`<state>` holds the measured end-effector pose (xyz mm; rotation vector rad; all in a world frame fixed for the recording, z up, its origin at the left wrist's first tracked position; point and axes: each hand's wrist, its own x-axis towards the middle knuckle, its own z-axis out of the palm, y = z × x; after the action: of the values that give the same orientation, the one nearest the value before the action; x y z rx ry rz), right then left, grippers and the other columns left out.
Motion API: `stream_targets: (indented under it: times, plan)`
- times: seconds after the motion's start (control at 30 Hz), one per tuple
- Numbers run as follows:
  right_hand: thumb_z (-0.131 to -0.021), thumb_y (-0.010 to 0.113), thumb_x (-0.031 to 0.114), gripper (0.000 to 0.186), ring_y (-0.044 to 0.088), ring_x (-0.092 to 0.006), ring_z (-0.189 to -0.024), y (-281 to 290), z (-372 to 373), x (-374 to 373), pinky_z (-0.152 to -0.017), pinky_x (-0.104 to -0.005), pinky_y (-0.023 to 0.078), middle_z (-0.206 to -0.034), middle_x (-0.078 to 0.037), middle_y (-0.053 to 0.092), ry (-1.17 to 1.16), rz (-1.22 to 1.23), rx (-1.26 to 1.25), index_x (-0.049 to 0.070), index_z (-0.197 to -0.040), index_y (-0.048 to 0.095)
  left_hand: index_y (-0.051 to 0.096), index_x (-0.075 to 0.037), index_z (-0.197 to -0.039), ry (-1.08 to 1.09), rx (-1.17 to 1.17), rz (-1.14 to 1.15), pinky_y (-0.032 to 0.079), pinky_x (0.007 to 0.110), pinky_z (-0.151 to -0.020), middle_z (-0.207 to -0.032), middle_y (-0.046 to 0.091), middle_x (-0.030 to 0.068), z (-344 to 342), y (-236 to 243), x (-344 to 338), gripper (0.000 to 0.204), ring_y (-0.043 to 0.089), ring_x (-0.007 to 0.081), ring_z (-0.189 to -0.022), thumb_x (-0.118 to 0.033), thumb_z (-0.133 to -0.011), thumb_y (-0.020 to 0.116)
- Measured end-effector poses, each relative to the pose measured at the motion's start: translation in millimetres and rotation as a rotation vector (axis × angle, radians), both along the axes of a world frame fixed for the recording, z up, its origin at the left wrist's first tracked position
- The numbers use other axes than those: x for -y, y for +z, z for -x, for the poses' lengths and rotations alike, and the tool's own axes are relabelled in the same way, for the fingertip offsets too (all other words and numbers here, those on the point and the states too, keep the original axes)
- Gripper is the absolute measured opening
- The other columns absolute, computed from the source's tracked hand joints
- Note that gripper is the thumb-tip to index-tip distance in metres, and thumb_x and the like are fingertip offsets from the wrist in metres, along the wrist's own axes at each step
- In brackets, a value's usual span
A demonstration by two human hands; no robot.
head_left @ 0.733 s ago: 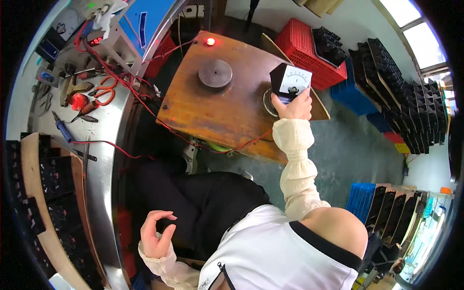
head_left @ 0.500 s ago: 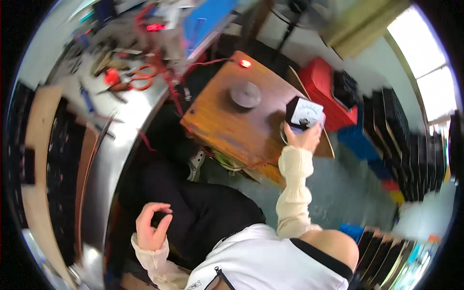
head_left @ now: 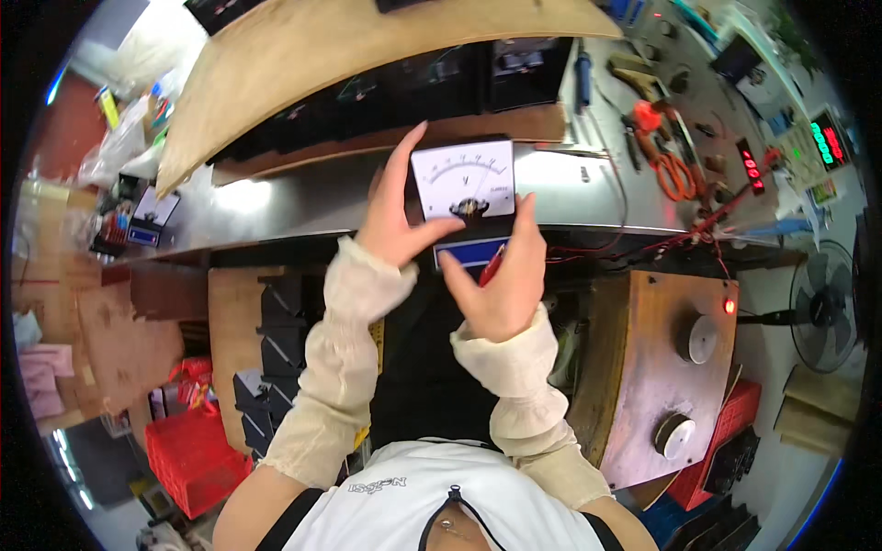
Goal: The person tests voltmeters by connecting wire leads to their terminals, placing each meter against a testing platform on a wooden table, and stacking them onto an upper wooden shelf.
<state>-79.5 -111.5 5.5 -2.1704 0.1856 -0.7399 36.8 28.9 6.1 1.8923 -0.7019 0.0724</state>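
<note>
In front of the bench edge, both hands hold an analog panel meter (head_left: 466, 179) with a white dial, a thin needle and a black case. My left hand (head_left: 393, 216) grips its left side, fingers behind it and thumb along the lower edge. On the right and below, my right hand (head_left: 503, 289) closes on the case, its thumb by a blue label (head_left: 470, 252). A small red piece (head_left: 492, 265) shows by the right fingers; I cannot make out its kind. The meter's back is hidden.
Behind the meter, a metal bench (head_left: 358, 207) carries a wooden board (head_left: 367, 55) over several black meters. Orange-handled scissors (head_left: 675, 176), pliers and red wires lie to the right. A wooden box (head_left: 634, 386) with two round metal discs stands lower right; a red crate (head_left: 193, 459) is lower left.
The view has swung from the wooden box to the bench. The meter, earlier in my right hand over the box, is now before the bench. My left hand, empty before, now grips it too.
</note>
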Motion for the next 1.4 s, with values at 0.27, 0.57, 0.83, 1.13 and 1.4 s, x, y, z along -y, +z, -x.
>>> stream_targets:
  times: [0.27, 0.57, 0.83, 1.13, 1.4]
  plan:
    - [-0.077, 0.082, 0.002, 0.055, 0.063, -0.0233, -0.103, -8, 20, 18, -0.089, -0.0345, 0.051, -0.116, -0.014, 0.061, -0.08, -0.127, -0.021, 0.0, -0.126, 0.058, 0.034, -0.018, -0.151, 0.026, -0.009, -0.058, 0.017, 0.05, -0.117, -0.147, 0.047, 0.0134, -13, 2, -13, 0.102, 0.041, 0.0337, -0.137, -0.025, -0.064, 0.086]
    - [-0.086, 0.076, 0.001, 0.024, 0.069, -0.0164, -0.082, -8, 27, 20, -0.077, -0.0288, 0.055, -0.096, -0.012, 0.07, -0.011, -0.347, -0.085, -0.002, -0.106, 0.064, 0.033, -0.018, -0.152, -0.026, -0.171, 0.055, 0.031, 0.048, -0.115, -0.147, 0.046, 0.0151, -10, 2, -12, 0.108, 0.042, 0.0387, -0.135, -0.019, -0.061, 0.091]
    - [-0.085, 0.076, 0.001, 0.023, 0.069, -0.0171, -0.08, -12, 30, 23, -0.074, -0.0278, 0.055, -0.098, -0.013, 0.07, 0.048, -0.328, -0.072, -0.002, -0.105, 0.064, 0.029, -0.017, -0.154, -0.095, -0.159, 0.062, 0.032, 0.044, -0.114, -0.144, 0.048, 0.0175, -11, 14, -17, 0.109, 0.045, 0.0337, -0.135, -0.015, -0.063, 0.089]
    - [-0.061, 0.092, 0.028, 0.125, 0.044, -0.051, -0.128, 9, 19, 20, -0.11, -0.0505, 0.036, -0.142, -0.038, 0.039, 0.018, 0.084, -0.066, -0.015, -0.15, 0.016, 0.041, -0.005, -0.15, -0.164, 0.054, -0.009, 0.04, 0.039, -0.106, -0.132, 0.052, 0.0172, 15, 22, 18, 0.1, 0.053, 0.031, -0.121, -0.007, -0.059, 0.085]
    - [-0.058, 0.087, 0.039, 0.124, 0.047, -0.0491, -0.126, -40, 148, 119, -0.111, -0.0478, 0.036, -0.14, -0.038, 0.043, -0.64, 0.106, -0.145, -0.018, -0.147, 0.022, 0.031, -0.004, -0.154, -0.427, 0.043, -0.151, 0.036, 0.046, -0.112, -0.146, 0.044, 0.0199, 99, 12, 56, 0.092, 0.044, 0.0344, -0.136, -0.011, -0.077, 0.08]
